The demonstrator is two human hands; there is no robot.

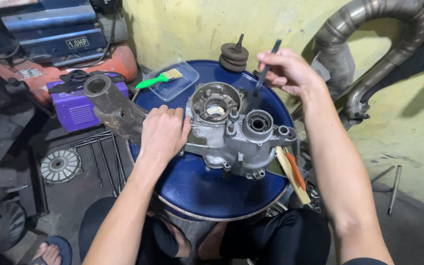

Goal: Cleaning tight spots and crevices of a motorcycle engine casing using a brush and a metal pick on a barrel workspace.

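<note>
Blue drum top [197, 191], serving as surface: carries a grey engine casing [231, 130] at its middle. Left hand [164, 133]: laid flat on the casing's left end, fingers closed together, clamping nothing. Right hand [285, 71]: grip clamped on a dark slim tool [266, 68], tip pointing down beside the casing. Beyond: gear cluster [234, 56]; clear tray [172, 81] holding green-handled brush [159, 78].

Arms: both are seen bare from wrist to elbow | left hand [163, 131], right hand [286, 72]: no gloves, rings or watch are worn | legs: dark trousers are worn | foot: a blue sandal [61, 245] is worn, toes left uncovered
</note>
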